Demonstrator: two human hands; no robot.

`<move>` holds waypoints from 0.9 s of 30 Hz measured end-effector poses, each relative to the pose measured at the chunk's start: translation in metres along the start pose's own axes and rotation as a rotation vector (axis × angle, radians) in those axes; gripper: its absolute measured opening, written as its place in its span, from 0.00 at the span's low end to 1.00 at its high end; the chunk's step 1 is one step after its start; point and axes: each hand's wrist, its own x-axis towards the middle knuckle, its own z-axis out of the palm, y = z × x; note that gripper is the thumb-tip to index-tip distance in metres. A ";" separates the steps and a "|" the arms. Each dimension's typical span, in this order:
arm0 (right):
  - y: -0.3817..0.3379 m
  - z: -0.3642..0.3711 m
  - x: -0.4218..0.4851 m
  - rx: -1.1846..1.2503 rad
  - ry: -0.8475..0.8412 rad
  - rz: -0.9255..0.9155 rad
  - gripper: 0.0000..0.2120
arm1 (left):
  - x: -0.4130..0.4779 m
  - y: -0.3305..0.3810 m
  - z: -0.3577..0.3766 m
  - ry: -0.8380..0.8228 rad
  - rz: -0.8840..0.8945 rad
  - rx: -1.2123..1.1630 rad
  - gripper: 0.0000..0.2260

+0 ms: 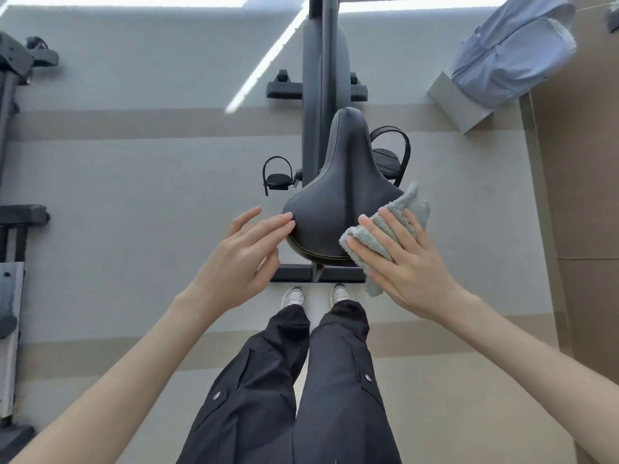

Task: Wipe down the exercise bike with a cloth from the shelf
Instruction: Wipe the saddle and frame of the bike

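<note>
I look straight down on a dark grey exercise bike (pixel 320 72) with a black padded saddle (pixel 338 192) in the middle of the view. My right hand (pixel 407 262) lies flat on a pale blue-green cloth (pixel 407 204) and presses it against the saddle's rear right side. My left hand (pixel 244 259) has its fingers apart, with the fingertips touching the saddle's rear left edge. Both pedals (pixel 387 160) with straps show beside the frame. The bike's rear floor bar (pixel 294 273) sits just ahead of my shoes.
A light blue backpack (pixel 512 51) rests on a grey box (pixel 460 102) at the upper right, beside a brown wall or panel (pixel 586 195). Other dark gym equipment (pixel 15 128) stands along the left edge. Grey carpet with tan stripes surrounds the bike.
</note>
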 end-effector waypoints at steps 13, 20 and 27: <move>-0.014 -0.003 0.099 0.116 -0.264 0.084 0.23 | -0.012 0.007 0.007 0.033 -0.059 0.005 0.20; -0.021 -0.004 0.087 0.106 -0.277 0.080 0.22 | -0.014 0.011 0.010 0.064 -0.079 0.010 0.20; 0.005 -0.020 0.045 0.082 -0.309 -0.018 0.22 | -0.011 0.008 0.008 0.057 -0.054 0.029 0.19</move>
